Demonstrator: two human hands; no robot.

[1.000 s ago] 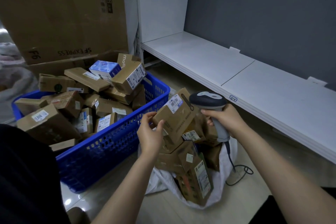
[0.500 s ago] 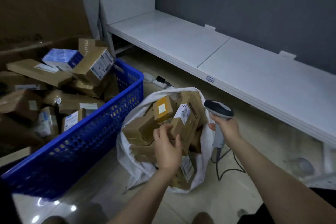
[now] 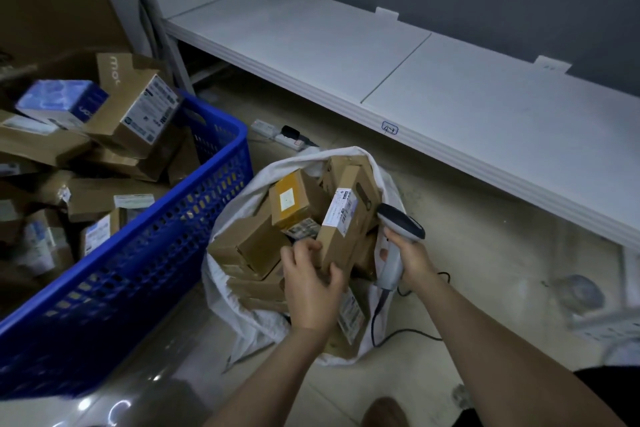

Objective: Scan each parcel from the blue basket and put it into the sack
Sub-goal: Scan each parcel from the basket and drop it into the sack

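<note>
A white sack (image 3: pixel 239 218) stands open on the floor at the centre, filled with several brown cardboard parcels. My left hand (image 3: pixel 311 284) grips the lower end of a long flat parcel (image 3: pixel 346 218) with a white label, standing tilted among the parcels in the sack's mouth. Just to the right, my right hand (image 3: pixel 412 256) holds a grey barcode scanner (image 3: pixel 398 229) by its handle, head pointing up and left; its cable trails across the floor. The blue basket (image 3: pixel 138 274) on the left is heaped with several cardboard parcels.
A low white shelf (image 3: pixel 433 87) runs along the grey wall at the right. A power strip (image 3: pixel 284 137) lies on the floor behind the sack. Large cardboard boxes (image 3: pixel 45 3) stand behind the basket. A white crate (image 3: pixel 609 322) sits at the far right.
My left hand has carried the labelled parcel from beside the scanner down into the sack's mouth. The scanner in my right hand has dropped lower beside the sack. The view has swung right.
</note>
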